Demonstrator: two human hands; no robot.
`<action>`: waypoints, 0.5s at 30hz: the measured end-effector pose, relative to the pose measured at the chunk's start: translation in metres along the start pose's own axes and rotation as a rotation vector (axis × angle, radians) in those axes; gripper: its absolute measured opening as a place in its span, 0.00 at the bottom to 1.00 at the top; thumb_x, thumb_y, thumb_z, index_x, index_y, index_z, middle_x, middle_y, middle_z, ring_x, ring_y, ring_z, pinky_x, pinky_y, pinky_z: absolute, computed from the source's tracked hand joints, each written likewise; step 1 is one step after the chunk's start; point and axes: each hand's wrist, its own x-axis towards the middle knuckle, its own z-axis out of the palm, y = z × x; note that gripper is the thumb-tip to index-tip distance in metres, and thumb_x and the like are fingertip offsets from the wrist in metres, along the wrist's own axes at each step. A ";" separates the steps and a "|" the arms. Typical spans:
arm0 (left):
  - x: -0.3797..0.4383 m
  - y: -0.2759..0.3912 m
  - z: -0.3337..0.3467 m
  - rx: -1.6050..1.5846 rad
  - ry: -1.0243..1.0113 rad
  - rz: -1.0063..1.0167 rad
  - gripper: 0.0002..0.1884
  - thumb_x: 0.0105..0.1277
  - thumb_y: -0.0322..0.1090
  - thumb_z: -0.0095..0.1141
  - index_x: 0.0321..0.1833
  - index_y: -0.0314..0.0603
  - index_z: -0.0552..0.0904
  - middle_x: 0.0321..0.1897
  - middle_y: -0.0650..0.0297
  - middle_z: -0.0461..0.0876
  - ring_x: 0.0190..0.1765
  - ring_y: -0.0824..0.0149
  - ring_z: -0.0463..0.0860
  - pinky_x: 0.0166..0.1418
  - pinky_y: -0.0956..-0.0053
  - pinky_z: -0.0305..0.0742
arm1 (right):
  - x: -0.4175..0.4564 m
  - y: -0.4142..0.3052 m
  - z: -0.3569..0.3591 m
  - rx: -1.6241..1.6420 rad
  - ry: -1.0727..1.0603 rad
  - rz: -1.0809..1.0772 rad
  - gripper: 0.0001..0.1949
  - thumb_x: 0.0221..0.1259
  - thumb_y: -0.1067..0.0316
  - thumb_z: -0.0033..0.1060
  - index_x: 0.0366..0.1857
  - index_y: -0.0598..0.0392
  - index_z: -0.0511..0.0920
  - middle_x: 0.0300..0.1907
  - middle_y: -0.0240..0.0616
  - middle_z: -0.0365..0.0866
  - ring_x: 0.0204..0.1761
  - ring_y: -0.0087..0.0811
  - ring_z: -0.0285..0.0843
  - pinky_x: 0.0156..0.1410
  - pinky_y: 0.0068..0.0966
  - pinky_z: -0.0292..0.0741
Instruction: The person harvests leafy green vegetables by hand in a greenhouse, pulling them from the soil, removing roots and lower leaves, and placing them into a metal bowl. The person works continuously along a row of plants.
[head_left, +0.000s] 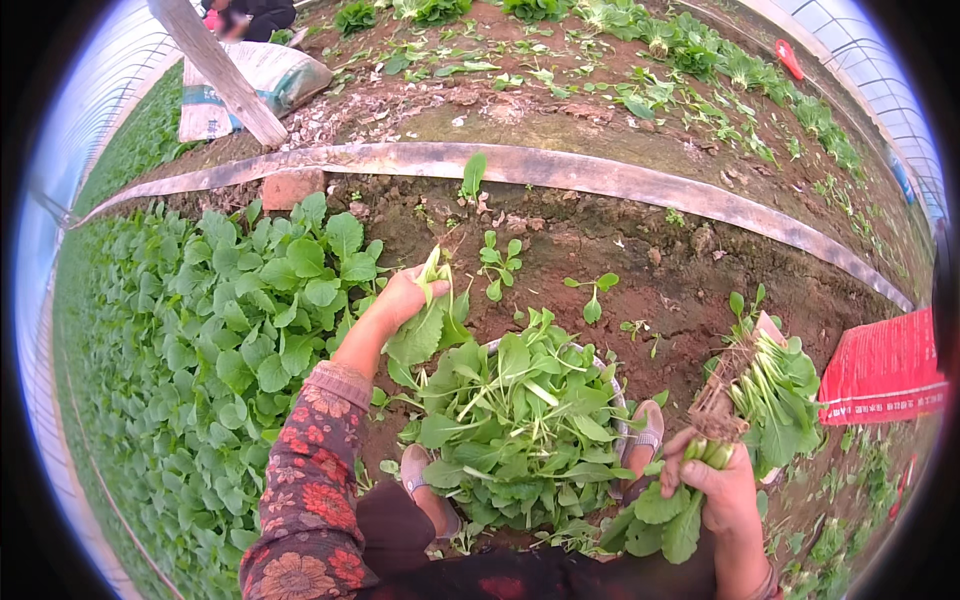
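Note:
My left hand (401, 298) grips a small leafy green plant (417, 334), its pale stem base and thin roots pointing up and its leaves hanging down. At the lower right, my right hand (721, 487) is closed around a bunch of leafy greens (667, 517). Soil-covered roots stick up above those fingers, while the leaves droop below. Just beyond lies a larger bundle of greens (784, 397) with pale stems. A heap of loose leaves (517, 427) fills a round basin (619, 397) between my feet, hiding most of its rim.
Dense leafy plants (247, 315) grow on the left. A pale strip (525, 161) crosses the soil ahead, beside a brick (292, 189). Farther off are a wooden post (225, 75), a sack (292, 75) and a person (259, 16). A red printed bag (881, 367) stands at right.

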 end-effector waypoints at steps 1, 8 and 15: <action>-0.026 0.020 0.007 -0.052 -0.043 0.051 0.17 0.64 0.40 0.63 0.53 0.42 0.80 0.36 0.66 0.83 0.39 0.71 0.82 0.46 0.72 0.78 | -0.004 0.002 -0.001 -0.006 -0.031 -0.019 0.15 0.56 0.68 0.69 0.42 0.66 0.78 0.26 0.38 0.79 0.28 0.30 0.79 0.39 0.28 0.76; -0.180 0.087 0.056 -0.184 -0.212 0.275 0.22 0.63 0.44 0.63 0.54 0.37 0.79 0.41 0.63 0.82 0.45 0.68 0.80 0.53 0.70 0.77 | -0.023 0.012 0.016 -0.102 -0.174 -0.169 0.10 0.59 0.73 0.63 0.43 0.64 0.79 0.32 0.38 0.82 0.29 0.26 0.79 0.37 0.23 0.76; -0.295 0.094 0.133 -0.267 -0.178 0.337 0.21 0.65 0.43 0.61 0.52 0.32 0.81 0.48 0.57 0.83 0.48 0.64 0.81 0.57 0.67 0.76 | -0.061 0.022 0.045 -0.018 -0.296 -0.284 0.12 0.59 0.74 0.63 0.46 0.64 0.79 0.39 0.37 0.83 0.31 0.24 0.80 0.41 0.23 0.77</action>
